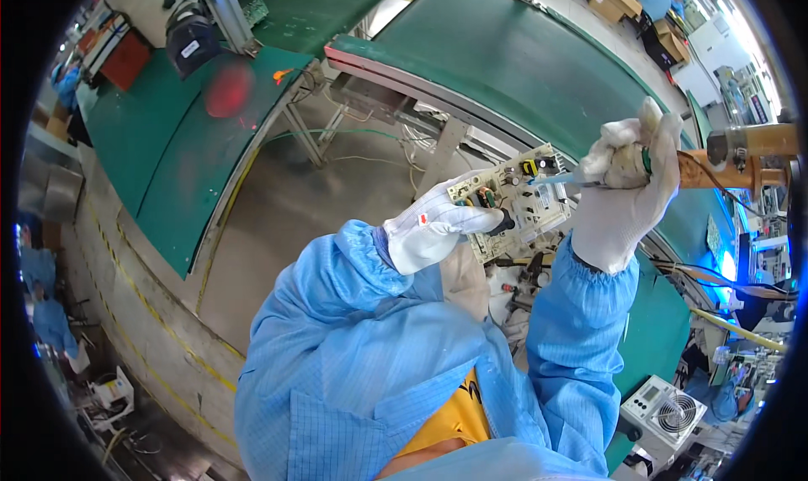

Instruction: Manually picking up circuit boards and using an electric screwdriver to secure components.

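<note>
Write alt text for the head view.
The person's gloved left hand holds a pale circuit board, and the gloved right hand points a slim blue-tipped tool at it. Beyond them runs a long green work surface.

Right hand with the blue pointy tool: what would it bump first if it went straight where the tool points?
Probably the circuit board held in the left hand. The tip of the blue tool overlaps it here, but I can't tell whether they touch.
</note>
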The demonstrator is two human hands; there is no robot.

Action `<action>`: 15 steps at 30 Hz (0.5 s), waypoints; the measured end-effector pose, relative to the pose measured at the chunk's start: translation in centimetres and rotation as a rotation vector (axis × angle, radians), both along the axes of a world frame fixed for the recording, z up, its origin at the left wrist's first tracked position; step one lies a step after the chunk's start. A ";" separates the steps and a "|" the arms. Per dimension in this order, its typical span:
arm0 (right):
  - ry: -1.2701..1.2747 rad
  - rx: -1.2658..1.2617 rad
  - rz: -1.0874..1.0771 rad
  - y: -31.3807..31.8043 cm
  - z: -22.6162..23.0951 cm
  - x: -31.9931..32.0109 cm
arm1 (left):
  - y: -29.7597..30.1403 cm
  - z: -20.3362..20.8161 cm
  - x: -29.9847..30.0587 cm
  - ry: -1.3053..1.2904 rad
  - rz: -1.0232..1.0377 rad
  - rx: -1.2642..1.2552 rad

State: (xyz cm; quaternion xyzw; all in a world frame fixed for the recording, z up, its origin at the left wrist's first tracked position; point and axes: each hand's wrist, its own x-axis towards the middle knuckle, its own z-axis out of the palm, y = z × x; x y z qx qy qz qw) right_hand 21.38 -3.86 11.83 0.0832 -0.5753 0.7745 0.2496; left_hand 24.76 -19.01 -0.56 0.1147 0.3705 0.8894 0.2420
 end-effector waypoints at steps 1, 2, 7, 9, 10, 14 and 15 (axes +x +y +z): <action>0.018 0.013 -0.010 0.4 -0.5 -0.2 | 0.0 0.0 0.0 -0.006 -0.030 -0.009; 0.012 0.015 -0.019 0.5 -0.4 -0.1 | 0.1 0.0 0.0 -0.010 -0.058 -0.020; 0.045 -0.008 0.062 0.4 -0.5 0.5 | 0.6 0.2 1.0 0.000 -0.058 0.038; 0.047 0.020 0.069 0.4 -0.5 0.7 | 0.7 0.4 1.2 0.024 -0.060 0.021; 0.053 0.049 0.077 0.4 -0.5 0.7 | 0.6 0.8 1.3 0.020 -0.061 0.015; 0.041 -0.003 0.077 0.4 -0.7 0.6 | 0.5 1.3 1.4 0.037 -0.060 -0.034; 0.051 -0.015 0.106 0.6 -0.8 0.5 | 0.5 1.4 1.3 0.034 -0.064 -0.035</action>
